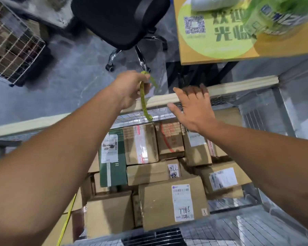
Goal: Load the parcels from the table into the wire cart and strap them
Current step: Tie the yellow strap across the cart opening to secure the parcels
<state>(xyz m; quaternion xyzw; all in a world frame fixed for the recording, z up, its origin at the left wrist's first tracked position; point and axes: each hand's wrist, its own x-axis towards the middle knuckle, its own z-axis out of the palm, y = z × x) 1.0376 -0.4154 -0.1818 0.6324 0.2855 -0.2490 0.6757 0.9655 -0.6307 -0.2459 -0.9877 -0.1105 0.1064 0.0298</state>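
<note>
- L hand [130,89] grips green strap [143,102] above wire cart [238,84] far rail.
- R hand [194,109]: fingers spread, holds nothing, just beside.
- Cart packed w/ parcels [160,206]; one marked 7786.
- Office chair [117,20], yellow table [187,55] beyond.

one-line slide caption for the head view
Left hand pinches a green strap above the wire cart of parcels; right hand open.

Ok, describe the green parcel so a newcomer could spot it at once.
Look into the silver wire cart, packed with brown cardboard parcels. On the left of the stack lies a dark green carton with a white label: the only green parcel there.
</note>
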